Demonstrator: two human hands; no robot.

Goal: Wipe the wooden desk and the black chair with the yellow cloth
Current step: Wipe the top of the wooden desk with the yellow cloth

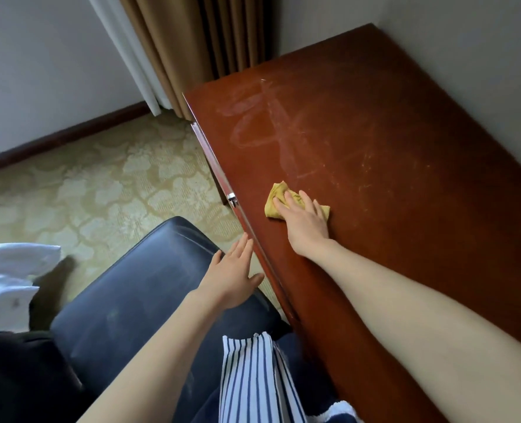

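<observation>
- Yellow cloth [283, 199] sits bunched on the wooden desk [390, 154], near the front edge, a little past the metal drawer pull [231, 199].
- My right hand [305, 219] lies flat on top of it, fingers [289, 198] spread and nearly straight. Pressing down, not gripping: palm pressure keeps the wad in contact with the wood as it slides.
- Cloth sticks out on both sides of my hand, so the wipe path is wider than the palm.
- Right forearm runs low along the desk, which reads as a long reach toward the far end.
- Pale smears and loops show on the wood further out toward the curtain [192, 50]. Can't tell if that's dust or drying streaks. My guess: that zone still needs a pass.
- Left hand [234, 276] is open, fingers loosely extended, holding nothing. It hovers over the top of the black chair [131, 285], between chair and desk edge. Can't tell if it touches the chair; likely there for balance while I lean.
- Chair is pushed up close to the desk front, so I'm reaching over it.
- Chair leather shows faint dusty streaks. Judgement: chair not yet wiped, desk pass in progress, roughly early to mid task.
- Risk: bunched cloth just drags grit. Refolding would help.
</observation>
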